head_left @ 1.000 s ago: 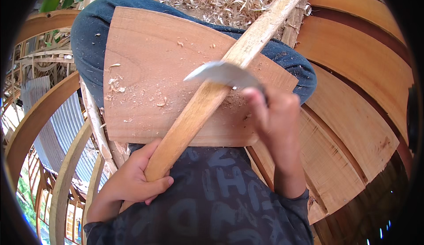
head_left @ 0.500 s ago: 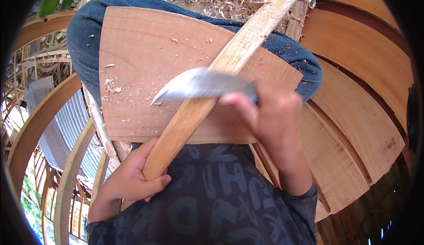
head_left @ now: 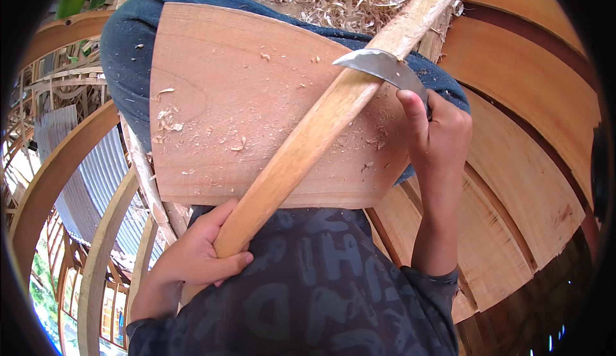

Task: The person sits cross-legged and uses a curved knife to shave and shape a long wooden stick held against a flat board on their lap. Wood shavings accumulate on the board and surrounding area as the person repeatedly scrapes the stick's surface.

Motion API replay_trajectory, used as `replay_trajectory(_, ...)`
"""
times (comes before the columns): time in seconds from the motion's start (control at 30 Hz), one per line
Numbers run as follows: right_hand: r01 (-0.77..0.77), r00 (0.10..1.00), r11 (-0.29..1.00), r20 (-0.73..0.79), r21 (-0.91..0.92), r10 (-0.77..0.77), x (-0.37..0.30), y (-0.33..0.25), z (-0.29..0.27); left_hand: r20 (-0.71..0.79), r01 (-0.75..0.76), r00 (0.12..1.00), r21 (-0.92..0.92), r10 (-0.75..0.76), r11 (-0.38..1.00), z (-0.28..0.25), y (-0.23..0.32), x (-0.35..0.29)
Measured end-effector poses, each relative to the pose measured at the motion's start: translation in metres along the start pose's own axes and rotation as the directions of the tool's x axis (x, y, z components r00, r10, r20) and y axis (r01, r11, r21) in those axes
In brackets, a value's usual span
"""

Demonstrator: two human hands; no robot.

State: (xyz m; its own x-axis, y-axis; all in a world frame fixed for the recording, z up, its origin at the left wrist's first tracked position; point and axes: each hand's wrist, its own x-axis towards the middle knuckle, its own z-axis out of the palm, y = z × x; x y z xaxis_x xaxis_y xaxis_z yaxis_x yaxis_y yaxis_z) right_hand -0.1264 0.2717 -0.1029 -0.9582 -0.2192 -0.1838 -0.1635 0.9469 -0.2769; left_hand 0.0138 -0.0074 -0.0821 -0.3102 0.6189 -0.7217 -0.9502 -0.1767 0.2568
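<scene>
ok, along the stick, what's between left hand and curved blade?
Bare wood in the head view: nothing sits on the stick between the left hand and the curved blade; the flat board lies under part of it.

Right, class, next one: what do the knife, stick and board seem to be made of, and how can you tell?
Knife: blade probably steel; smooth and grey, with a brighter sheen toward the tip.
Stick: bare wood, or possibly bamboo; fibrous streaks show, paler and rougher toward the far end.
Board: wood, apparently unvarnished; faint grain lines on a matt, pinkish-brown face.
</scene>
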Motion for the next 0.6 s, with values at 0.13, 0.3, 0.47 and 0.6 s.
replay_trajectory(0.13,0.005,0.999,1.0,0.047,0.029,-0.006,-0.01,-0.014,-0.002,-0.008,0.017,1.0,0.022,-0.017,1.0,0.004,0.004,0.008)
replay_trajectory(0.3,0.296,0.941,0.955,0.165,0.027,-0.296,-0.032,-0.055,-0.008,0.022,0.007,1.0,0.015,-0.007,1.0,-0.003,-0.005,0.001)
replay_trajectory(0.47,-0.195,0.981,0.98,-0.001,0.023,0.196,0.015,0.029,-0.013,0.03,-0.028,0.999,0.029,0.027,0.999,-0.002,-0.012,0.005)
replay_trajectory(0.6,0.084,0.994,0.995,0.061,0.057,-0.087,-0.029,-0.019,-0.004,0.045,-0.017,0.999,-0.033,0.018,0.999,-0.001,-0.015,0.006)
